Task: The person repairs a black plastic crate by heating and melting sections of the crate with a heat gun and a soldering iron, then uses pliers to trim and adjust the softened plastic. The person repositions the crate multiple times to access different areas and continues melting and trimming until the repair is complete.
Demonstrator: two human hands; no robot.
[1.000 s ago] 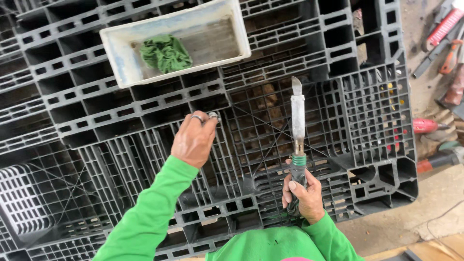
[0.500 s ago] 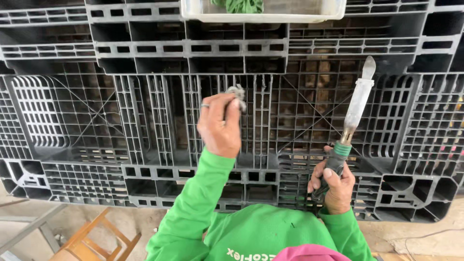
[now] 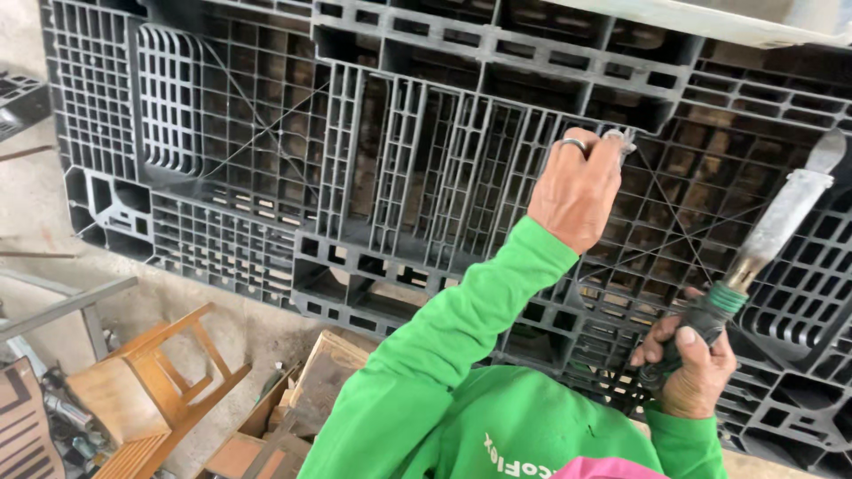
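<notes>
Far left, low: a wooden chair [image 3: 146, 390] on the concrete floor [image 3: 35, 213], with a metal bar [image 3: 67, 306] crossing above it. Just right of the chair, a wooden box [image 3: 311, 390] at the frame's bottom edge.

Centre: a black plastic pallet [image 3: 266, 177] fills most of the view, ribbed and gridded, with open cells showing brown beneath. Thin straight lines cross its lattice on the right half.

Right of centre: left hand [image 3: 577, 191], green sleeve [image 3: 461, 328] reaching up over the pallet. Fingers pinched together around a small pale piece [image 3: 621, 137] at the fingertips, held against the pallet's ribs. What the piece is, cannot tell. A ring shows on one finger.

Far right: right hand [image 3: 697, 372] clenched round the dark handle of a long tool [image 3: 781, 222]. The tool has a green band above the grip and a pale metal barrel, angled up and to the right over the pallet, its flat tip near the frame's edge.

Top right corner: edge of a white tray [image 3: 737, 22] resting on the pallet.
</notes>
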